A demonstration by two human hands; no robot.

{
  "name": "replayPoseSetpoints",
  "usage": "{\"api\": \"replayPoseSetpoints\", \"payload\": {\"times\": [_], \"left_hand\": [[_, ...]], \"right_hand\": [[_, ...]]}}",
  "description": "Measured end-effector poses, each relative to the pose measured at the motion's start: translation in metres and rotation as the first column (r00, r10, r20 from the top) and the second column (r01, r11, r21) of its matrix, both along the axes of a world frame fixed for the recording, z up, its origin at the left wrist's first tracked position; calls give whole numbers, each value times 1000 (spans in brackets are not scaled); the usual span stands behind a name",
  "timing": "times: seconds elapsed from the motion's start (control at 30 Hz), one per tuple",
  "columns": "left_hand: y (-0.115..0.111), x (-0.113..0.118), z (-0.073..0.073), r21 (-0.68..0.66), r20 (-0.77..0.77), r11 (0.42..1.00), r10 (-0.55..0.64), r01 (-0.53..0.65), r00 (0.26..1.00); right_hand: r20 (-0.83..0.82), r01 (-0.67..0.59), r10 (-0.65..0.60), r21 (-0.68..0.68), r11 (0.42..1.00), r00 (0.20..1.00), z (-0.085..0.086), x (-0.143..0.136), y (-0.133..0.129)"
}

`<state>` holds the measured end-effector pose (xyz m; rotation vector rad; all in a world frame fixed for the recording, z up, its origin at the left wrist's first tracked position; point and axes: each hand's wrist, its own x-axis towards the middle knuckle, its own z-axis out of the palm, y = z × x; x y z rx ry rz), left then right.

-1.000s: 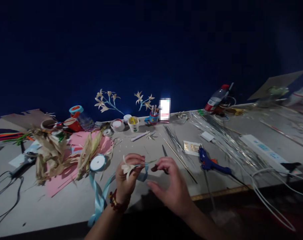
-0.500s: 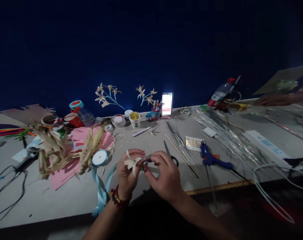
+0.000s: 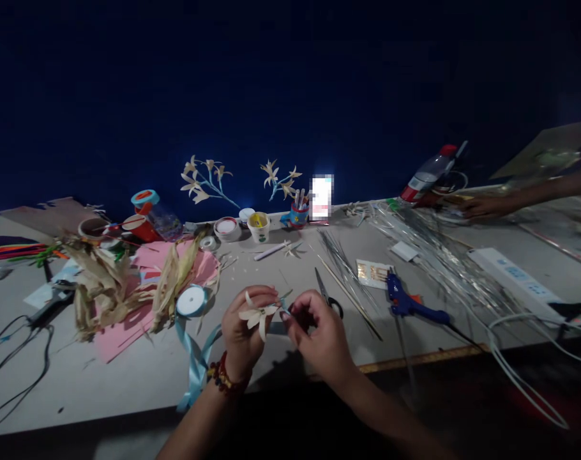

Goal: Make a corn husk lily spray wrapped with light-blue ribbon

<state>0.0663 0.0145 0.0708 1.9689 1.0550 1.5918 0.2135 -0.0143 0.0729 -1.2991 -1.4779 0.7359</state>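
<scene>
My left hand (image 3: 246, 329) is closed around the base of a cream flower (image 3: 256, 316) with pointed petals, which looks made of corn husk. Close beside it, my right hand (image 3: 316, 326) pinches the end of a light blue ribbon (image 3: 285, 305) at the flower's stem. That ribbon seems to run behind my left hand to a spool (image 3: 191, 300) on the table. Scissors (image 3: 327, 294) lie just beyond my right hand. Farther back stand two blue-stemmed sprays of similar flowers, one on the left (image 3: 209, 179) and a smaller one (image 3: 277, 179).
Dried corn husks (image 3: 99, 281) lie over pink paper (image 3: 122, 335) on the left. To the right are thin wires (image 3: 343, 262), a blue glue gun (image 3: 412, 303), a power strip (image 3: 513, 284) and a looped white cable (image 3: 505, 377). Another person's hand (image 3: 486, 206) reaches in at far right.
My right hand has drawn slightly away from my left, and blue ribbon now shows between them. The other person's hand has moved left, toward the bottle.
</scene>
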Motion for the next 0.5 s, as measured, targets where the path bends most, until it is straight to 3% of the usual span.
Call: {"api": "replayPoseSetpoints", "payload": {"times": [0.17, 0.27, 0.4, 0.5], "left_hand": [[1, -3, 4, -5, -29, 1000, -18, 18, 999], [1, -5, 7, -34, -47, 998, -58, 57, 997], [1, -7, 13, -160, -43, 984, -82, 74, 996], [4, -9, 18, -305, 13, 940, -153, 150, 988]], "right_hand": [[8, -36, 36, -64, 997, 999, 6, 4, 3], [101, -45, 46, -13, 999, 994, 12, 9, 6], [266, -120, 87, 112, 986, 960, 24, 19, 11], [304, -232, 198, 79, 970, 932, 33, 27, 15]]}}
